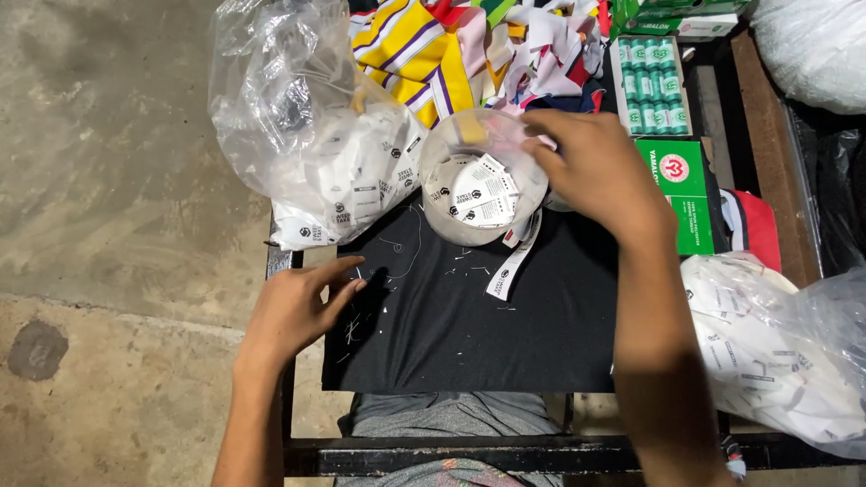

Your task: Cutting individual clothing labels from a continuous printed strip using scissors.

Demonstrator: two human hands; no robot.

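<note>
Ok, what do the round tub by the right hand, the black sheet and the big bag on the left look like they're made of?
Tub: translucent plastic, labels show through its wall. Black sheet: matte cloth, probably knit, flecked with thread bits. Bag: thin clear plastic film, crinkled and glossy.

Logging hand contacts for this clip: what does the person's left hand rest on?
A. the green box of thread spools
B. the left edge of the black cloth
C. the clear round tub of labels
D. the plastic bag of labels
B: the left hand lies flat on the left edge of the black cloth, while the right hand is at the clear round tub.
</note>
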